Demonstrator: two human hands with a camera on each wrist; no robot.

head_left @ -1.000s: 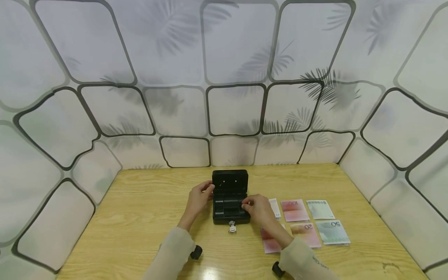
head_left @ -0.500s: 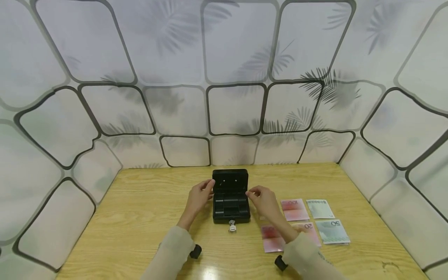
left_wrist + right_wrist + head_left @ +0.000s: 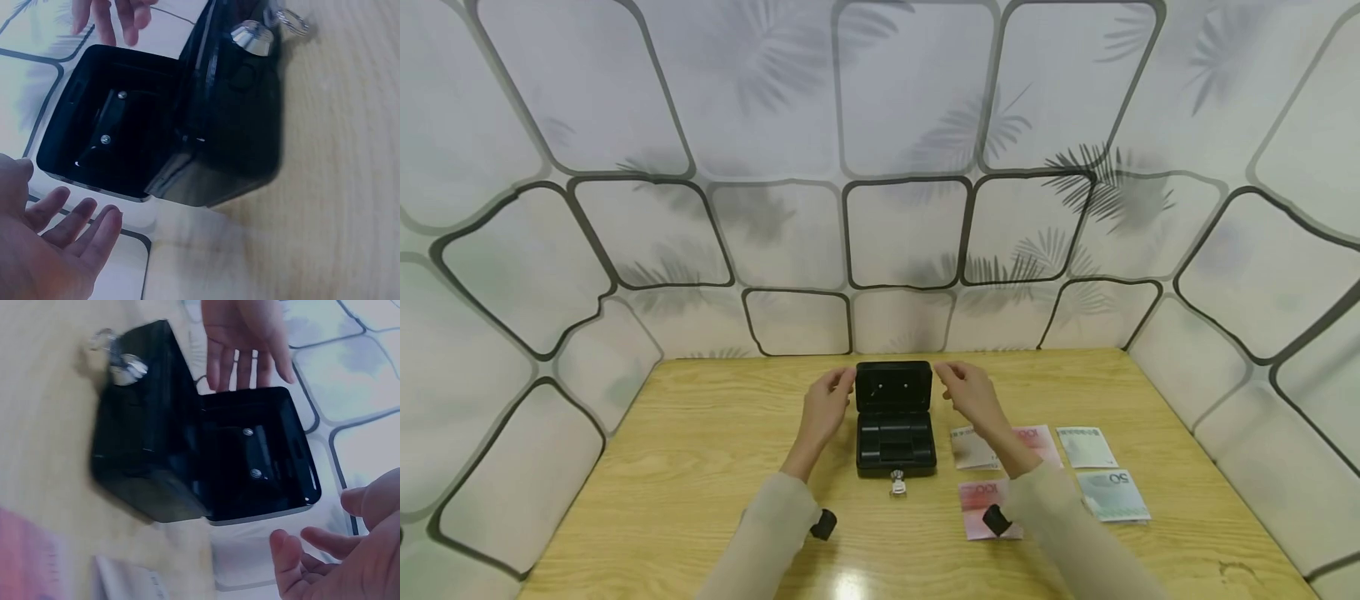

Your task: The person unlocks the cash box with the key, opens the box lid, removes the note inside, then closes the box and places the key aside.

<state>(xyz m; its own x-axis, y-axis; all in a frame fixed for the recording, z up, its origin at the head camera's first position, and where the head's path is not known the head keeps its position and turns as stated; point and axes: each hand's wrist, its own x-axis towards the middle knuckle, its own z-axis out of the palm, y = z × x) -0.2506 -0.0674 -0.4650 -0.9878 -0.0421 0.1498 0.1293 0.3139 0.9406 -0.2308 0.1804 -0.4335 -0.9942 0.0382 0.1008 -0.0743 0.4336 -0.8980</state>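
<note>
A black cash box point(image 3: 896, 446) stands on the wooden table with its lid point(image 3: 893, 387) raised. Its compartments look bare in the head view. A silver key on a ring point(image 3: 898, 483) sits in the front lock. My left hand point(image 3: 827, 407) is beside the lid's left edge, fingers relaxed and apart from it in the left wrist view. On the other side, my right hand point(image 3: 972, 398) is held near the lid's upper right corner. In the right wrist view its fingers point(image 3: 286, 553) are loosely bent with nothing between them.
Folded banknotes lie right of the box: a whitish one point(image 3: 973, 450), a pink 100 point(image 3: 981, 504), another pink 100 point(image 3: 1037, 442), a pale green one point(image 3: 1086, 448) and a blue-green 50 point(image 3: 1112, 496). My right forearm hides part of them. A patterned curtain point(image 3: 902, 325) borders the table point(image 3: 700, 467).
My right hand has risen from inside the box, past its right side, to the lid's upper right corner. My left hand has moved slightly up along the lid. The box stays put.
</note>
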